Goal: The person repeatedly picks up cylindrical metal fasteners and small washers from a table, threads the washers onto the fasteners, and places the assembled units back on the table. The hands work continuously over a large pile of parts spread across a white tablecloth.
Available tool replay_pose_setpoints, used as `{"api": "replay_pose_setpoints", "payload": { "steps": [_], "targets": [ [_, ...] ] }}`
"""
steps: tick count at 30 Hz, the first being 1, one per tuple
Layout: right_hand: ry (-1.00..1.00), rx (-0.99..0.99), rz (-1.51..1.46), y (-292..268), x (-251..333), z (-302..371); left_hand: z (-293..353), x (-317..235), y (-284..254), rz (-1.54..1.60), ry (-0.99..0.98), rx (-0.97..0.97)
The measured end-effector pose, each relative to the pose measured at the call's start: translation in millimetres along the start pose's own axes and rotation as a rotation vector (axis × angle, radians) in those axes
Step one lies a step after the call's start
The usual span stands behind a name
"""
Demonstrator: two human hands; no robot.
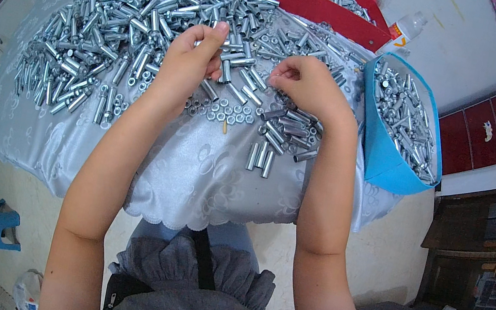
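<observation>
Handling small hardware over the cloth-covered counter [196, 146]. Left hand [194, 52] curled, right hand [310, 85] with fingertips pinched together; cannot tell what either grips. Metal sleeves [153, 12] heaped beyond; loose nuts [222, 111] between the forearms [122, 156]. Risk judged: right forearm [332, 176], sweeping low, could nudge the three nearest sleeves [260, 158], which may roll off the slick front edge.

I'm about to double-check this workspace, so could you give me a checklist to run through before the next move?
1. Left hand gripping one part securely: cannot tell; its fingers hide the contact.
2. Right hand pinching a part: cannot tell; too small to see.
3. Nuts visible between the forearms: ok.
4. Metal parts on the table neatly lined up: not ok; most lie jumbled.
5. Blue bin open at the top: ok.
6. Red box uncovered: ok; metal pieces show inside.
</observation>
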State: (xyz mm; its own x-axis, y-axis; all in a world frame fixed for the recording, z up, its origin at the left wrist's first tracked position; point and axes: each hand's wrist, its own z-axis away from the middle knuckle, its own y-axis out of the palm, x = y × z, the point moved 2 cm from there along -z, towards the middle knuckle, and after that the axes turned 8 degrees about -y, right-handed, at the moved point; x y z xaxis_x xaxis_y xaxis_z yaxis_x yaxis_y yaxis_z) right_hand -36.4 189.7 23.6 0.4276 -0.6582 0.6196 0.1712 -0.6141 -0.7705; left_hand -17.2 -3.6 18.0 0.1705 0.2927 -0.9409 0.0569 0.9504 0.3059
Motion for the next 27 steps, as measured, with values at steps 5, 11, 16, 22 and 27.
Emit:
{"api": "replay_pose_setpoints", "payload": {
  "steps": [5, 11, 16, 22, 27],
  "targets": [
    [0.009, -0.003, -0.122, 0.0, -3.5, -1.8, -1.0, 0.7, -0.9, -0.025, 0.007, 0.019],
    [-0.039, -0.020, -0.425, 0.8, 13.1, -4.0, -4.0, 4.2, -4.4, -0.061, 0.006, 0.031],
    [-0.084, -0.056, -0.527, 1.1, 15.2, -6.5, -2.8, 3.7, -3.1, -0.050, -0.007, 0.023],
    [-0.097, -0.023, -0.527, 2.8, 16.9, -6.3, -2.0, 2.8, -3.5, -0.041, 0.006, 0.041],
    [-0.102, -0.026, -0.511, 7.3, 15.2, -8.2, -1.7, 3.0, -3.2, -0.031, 0.004, 0.040]
  ]
}}
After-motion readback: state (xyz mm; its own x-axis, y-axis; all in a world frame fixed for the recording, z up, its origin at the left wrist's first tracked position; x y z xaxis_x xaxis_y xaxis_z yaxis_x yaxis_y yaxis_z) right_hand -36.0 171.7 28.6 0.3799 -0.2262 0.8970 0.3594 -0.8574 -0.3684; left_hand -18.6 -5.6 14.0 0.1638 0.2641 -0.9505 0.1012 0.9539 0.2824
